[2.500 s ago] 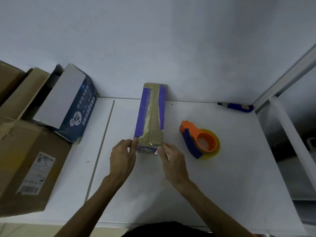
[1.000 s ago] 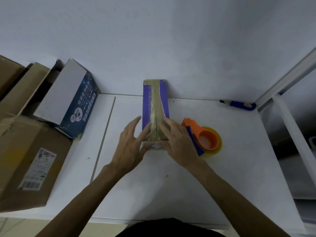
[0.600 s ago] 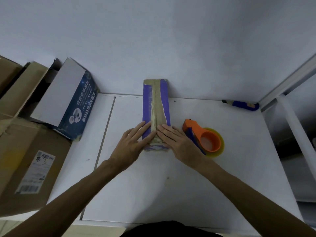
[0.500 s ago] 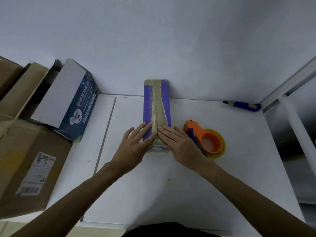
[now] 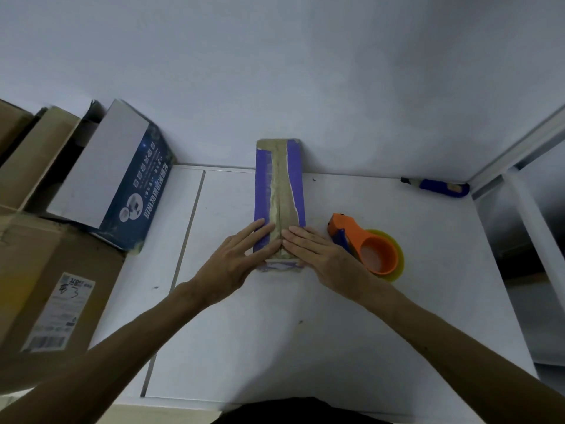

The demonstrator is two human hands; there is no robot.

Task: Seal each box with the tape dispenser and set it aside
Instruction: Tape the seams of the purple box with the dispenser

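Observation:
A long, narrow purple box (image 5: 278, 179) with tan tape down its middle lies lengthwise on the white table (image 5: 305, 347), its far end against the wall. My left hand (image 5: 241, 260) and my right hand (image 5: 318, 255) press flat on its near end with straight fingers, fingertips meeting at the taped seam. The orange tape dispenser (image 5: 367, 246) with a yellowish tape roll lies on the table just right of my right hand, untouched.
A dark blue and white printed box (image 5: 122, 185) leans at the left. Brown cardboard boxes (image 5: 46, 286) fill the far left. A blue-handled utility knife (image 5: 440, 188) lies at the back right corner near a white frame (image 5: 532, 221).
My hands left the box's near end corners and moved onto its top, fingers flattening along the taped seam. In the last half second they have hardly shifted.

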